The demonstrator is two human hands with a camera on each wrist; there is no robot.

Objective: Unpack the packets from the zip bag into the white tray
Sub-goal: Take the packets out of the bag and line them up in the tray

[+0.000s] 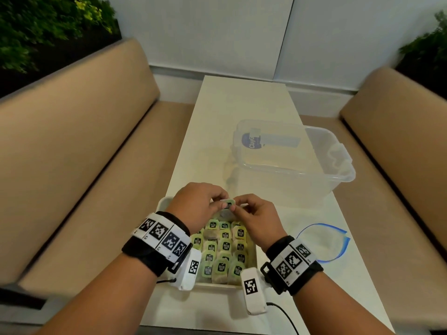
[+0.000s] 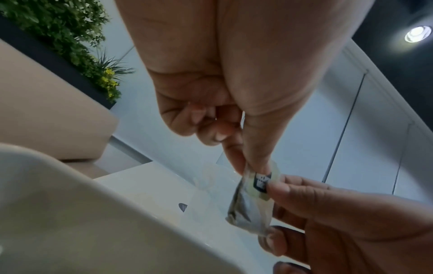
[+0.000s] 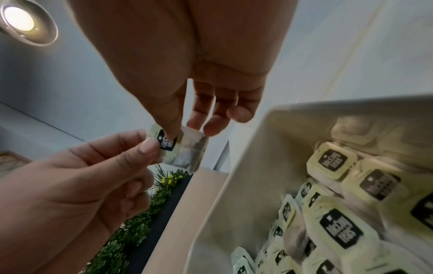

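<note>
A small pale-green tea packet with a black label hangs above the far end of the white tray. Both hands pinch it: my left hand holds its top left, my right hand its right side. In the left wrist view the packet dangles from the left hand, with the right hand pinching its label end. The right wrist view shows the same packet under the right hand. Several packets fill the tray. The zip bag, clear with a blue edge, lies flat to the tray's right.
A clear plastic tub stands on the narrow white table beyond the tray, to the right. Beige bench seats run along both sides. Plants sit behind the benches. A cable trails from my right wrist.
</note>
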